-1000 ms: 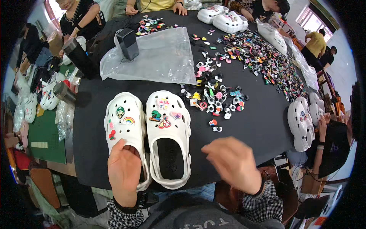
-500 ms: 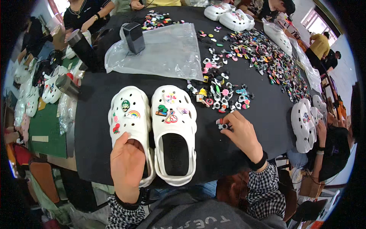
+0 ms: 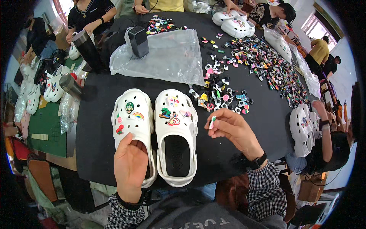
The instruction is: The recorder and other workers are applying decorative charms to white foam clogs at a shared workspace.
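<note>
Two white clogs lie side by side on the black table, toes pointing away from me. The left clog (image 3: pixel 122 100) carries several charms, among them a rainbow, a green-capped face and red cherries. On the right clog (image 3: pixel 178 131) sit a palm tree, a baseball and other charms. My left hand (image 3: pixel 131 170) has its palm up, with the fingers inside the left clog's opening, hidden, and the thumb over the rim. Right of the clogs, my right hand (image 3: pixel 234 129) is raised, pinching a small white shoe charm (image 3: pixel 212 122) with green and red on it.
Loose charms (image 3: pixel 225 99) lie beyond my right hand, and a large pile (image 3: pixel 270 65) spreads farther right. A clear plastic bag (image 3: pixel 167 57) lies under a black box (image 3: pixel 138 42). Dark tumblers (image 3: pixel 85 49) stand at left. More white clogs (image 3: pixel 301 129) are near a co-worker at right.
My right hand has lifted from the loose charms toward me and turned, now with a white charm between its fingers. The left hand keeps its place at the left clog. The view has shifted slightly.
</note>
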### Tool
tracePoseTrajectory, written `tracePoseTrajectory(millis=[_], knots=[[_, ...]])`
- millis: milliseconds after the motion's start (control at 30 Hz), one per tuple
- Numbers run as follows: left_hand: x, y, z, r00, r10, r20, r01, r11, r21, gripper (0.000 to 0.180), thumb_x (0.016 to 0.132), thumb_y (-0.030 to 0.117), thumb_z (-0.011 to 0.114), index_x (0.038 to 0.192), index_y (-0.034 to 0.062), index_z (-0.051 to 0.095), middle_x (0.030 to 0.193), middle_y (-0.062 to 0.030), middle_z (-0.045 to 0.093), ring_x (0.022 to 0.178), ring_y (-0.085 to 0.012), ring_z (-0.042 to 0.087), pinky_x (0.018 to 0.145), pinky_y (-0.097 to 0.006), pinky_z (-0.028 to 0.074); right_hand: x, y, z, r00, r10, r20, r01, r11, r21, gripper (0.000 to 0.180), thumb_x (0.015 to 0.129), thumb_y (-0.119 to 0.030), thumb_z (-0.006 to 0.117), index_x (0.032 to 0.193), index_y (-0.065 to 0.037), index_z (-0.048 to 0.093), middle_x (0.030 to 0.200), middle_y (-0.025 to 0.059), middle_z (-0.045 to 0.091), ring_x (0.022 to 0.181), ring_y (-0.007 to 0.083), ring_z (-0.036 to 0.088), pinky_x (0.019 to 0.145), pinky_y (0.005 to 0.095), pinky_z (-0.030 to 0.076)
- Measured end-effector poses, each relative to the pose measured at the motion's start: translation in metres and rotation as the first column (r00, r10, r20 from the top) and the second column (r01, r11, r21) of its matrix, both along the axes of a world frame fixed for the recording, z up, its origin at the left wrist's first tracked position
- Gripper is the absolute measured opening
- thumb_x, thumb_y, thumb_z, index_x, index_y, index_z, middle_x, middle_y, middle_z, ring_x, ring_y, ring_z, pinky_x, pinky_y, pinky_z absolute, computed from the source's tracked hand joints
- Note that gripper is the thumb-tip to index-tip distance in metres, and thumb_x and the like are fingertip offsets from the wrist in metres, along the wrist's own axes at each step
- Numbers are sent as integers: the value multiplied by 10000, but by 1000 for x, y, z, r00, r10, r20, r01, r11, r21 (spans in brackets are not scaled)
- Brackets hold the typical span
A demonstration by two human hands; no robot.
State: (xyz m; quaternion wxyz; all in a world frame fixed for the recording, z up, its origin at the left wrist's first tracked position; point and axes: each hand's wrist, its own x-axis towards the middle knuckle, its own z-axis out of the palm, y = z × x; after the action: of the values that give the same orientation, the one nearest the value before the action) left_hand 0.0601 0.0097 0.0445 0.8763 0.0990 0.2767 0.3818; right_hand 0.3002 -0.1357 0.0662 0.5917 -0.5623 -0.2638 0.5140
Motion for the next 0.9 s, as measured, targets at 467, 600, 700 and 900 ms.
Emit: tracePoseTrajectory(millis=[467, 600, 700, 900], knots=[[3, -9, 2, 998, 59, 19, -58, 998, -36, 384, 886, 34, 568, 1257, 41, 470, 1214, -91, 561, 1154, -228, 519, 1015, -363, 397, -4, 19, 9, 994, 107, -1, -106, 994, 15, 192, 923, -49, 553, 1104, 12, 563, 1008, 91, 622, 894, 142, 624, 823, 257, 530], [-6, -12, 0, 994, 95, 50, -92, 994, -66, 331, 892, 55, 563, 1218, 40, 506, 1198, -81, 579, 1149, -208, 530, 1011, -349, 397, -9, 30, 7, 994, 106, 24, -106, 994, 1, 162, 921, -54, 556, 1071, 4, 568, 1009, 91, 621, 876, 142, 621, 797, 266, 530], [0, -16, 2, 992, 96, 88, -86, 991, -105, 317, 880, 81, 559, 1192, 38, 523, 1174, -74, 587, 1110, -197, 539, 990, -334, 390, -11, 30, 14, 991, 127, 46, -128, 991, 25, 178, 907, -52, 580, 1078, -4, 574, 997, 81, 624, 851, 134, 616, 768, 264, 525], [2, -25, 6, 990, 125, 61, -121, 991, -64, 293, 883, 96, 553, 1170, 61, 511, 1137, -53, 576, 1067, -181, 525, 977, -337, 379, -44, 66, 45, 897, 341, 281, -367, 929, 44, 150, 892, -52, 613, 1037, -15, 614, 932, 16, 618, 797, 65, 576, 691, 216, 482]])
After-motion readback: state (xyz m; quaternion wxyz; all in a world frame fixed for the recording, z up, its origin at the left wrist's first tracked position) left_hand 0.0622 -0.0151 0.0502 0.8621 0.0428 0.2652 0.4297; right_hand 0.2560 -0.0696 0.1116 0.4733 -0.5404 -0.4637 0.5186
